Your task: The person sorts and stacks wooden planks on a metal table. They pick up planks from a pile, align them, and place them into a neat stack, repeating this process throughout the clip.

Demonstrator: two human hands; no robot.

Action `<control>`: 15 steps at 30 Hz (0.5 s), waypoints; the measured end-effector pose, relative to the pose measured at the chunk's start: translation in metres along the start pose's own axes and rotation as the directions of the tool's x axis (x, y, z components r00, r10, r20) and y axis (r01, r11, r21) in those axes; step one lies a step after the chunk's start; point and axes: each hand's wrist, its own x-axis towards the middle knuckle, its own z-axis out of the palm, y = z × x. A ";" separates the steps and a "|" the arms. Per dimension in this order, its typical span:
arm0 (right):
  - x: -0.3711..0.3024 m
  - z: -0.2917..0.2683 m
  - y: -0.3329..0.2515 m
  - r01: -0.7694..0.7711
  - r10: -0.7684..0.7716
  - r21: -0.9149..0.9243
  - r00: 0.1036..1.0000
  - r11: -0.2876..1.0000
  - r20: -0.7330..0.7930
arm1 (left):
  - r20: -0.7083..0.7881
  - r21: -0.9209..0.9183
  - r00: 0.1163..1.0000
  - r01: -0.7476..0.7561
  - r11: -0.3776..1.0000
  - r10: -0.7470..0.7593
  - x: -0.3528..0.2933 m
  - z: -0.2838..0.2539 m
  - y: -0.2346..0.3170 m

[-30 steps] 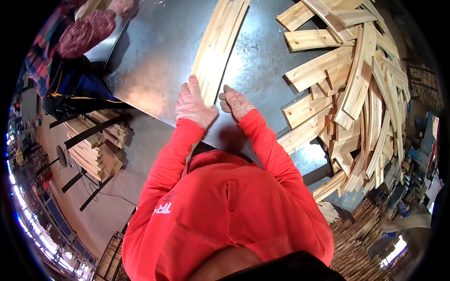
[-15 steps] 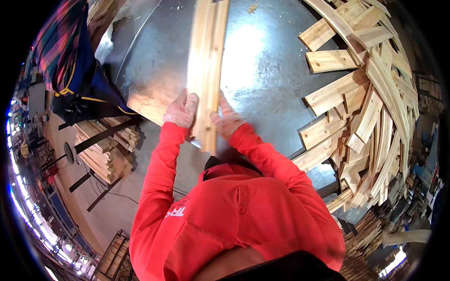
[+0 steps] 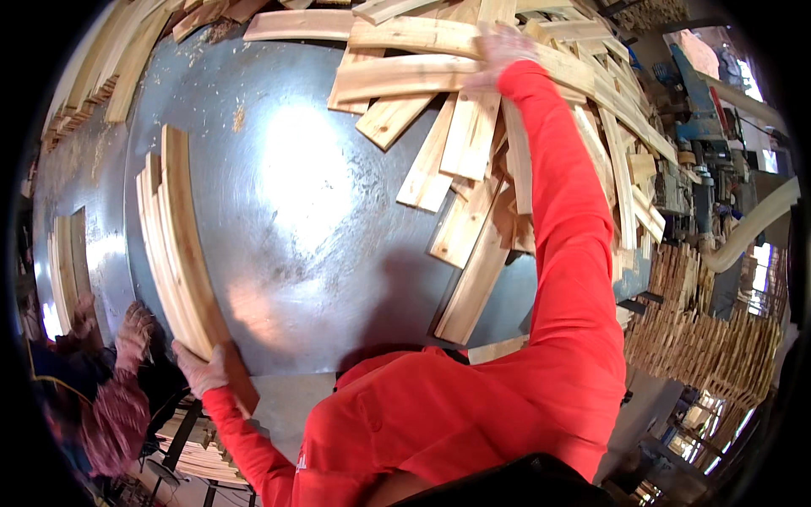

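A small bundle of long wooden boards (image 3: pixel 182 253) lies on the metal tabletop at the left. My left hand (image 3: pixel 203 369), in a pale glove, is closed around the near end of these boards. My right arm stretches far forward to a loose pile of wooden boards. There my gloved right hand (image 3: pixel 504 59) grips a wooden board (image 3: pixel 405 74) lying crosswise on the pile, its thumb side by the board's near edge. Another board (image 3: pixel 414 35) lies just beyond it. Some of the right fingers are blurred.
The grey metal table (image 3: pixel 287 313) carries scattered wood chips. A co-worker's hands (image 3: pixel 133 334) are close on the left, beside more boards (image 3: pixel 63 262). Long boards (image 3: pixel 110 63) lie at the far left. Stacked wood (image 3: pixel 710 338) and machinery stand at the right.
My view has swung right toward the pile. My right hand has left the bundle and reached onto the pile. My left hand stays on the bundle, which now appears farther left.
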 end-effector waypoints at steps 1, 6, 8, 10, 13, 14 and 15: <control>0.000 -0.029 0.018 -0.093 0.089 0.017 0.979 0.996 0.183 | 0.063 0.057 0.997 0.032 0.998 -0.035 0.006 -0.003 -0.023; 0.028 0.017 0.056 -0.098 0.045 0.090 0.883 0.991 0.468 | 0.176 0.539 0.916 0.216 0.814 -0.360 0.008 -0.053 0.105; 0.021 0.030 0.039 -0.024 -0.054 0.152 0.872 0.988 0.487 | 0.118 0.547 0.972 0.109 0.830 -0.205 -0.011 -0.055 0.130; -0.006 -0.001 0.016 0.031 -0.117 0.174 0.854 0.984 0.508 | 0.082 0.151 0.969 -0.244 0.958 0.234 -0.030 0.000 0.132; -0.067 -0.003 -0.007 0.091 -0.190 0.224 0.859 0.970 0.475 | 0.257 -0.473 0.832 -0.336 0.815 0.492 -0.060 0.025 0.274; -0.084 -0.001 -0.017 0.096 -0.206 0.251 0.863 0.963 0.460 | 0.382 -0.868 0.829 0.170 0.466 0.409 -0.076 0.048 0.307; -0.102 0.002 -0.026 0.093 -0.218 0.282 0.865 0.955 0.451 | 0.426 -0.900 0.798 0.327 0.288 0.425 -0.078 0.069 0.333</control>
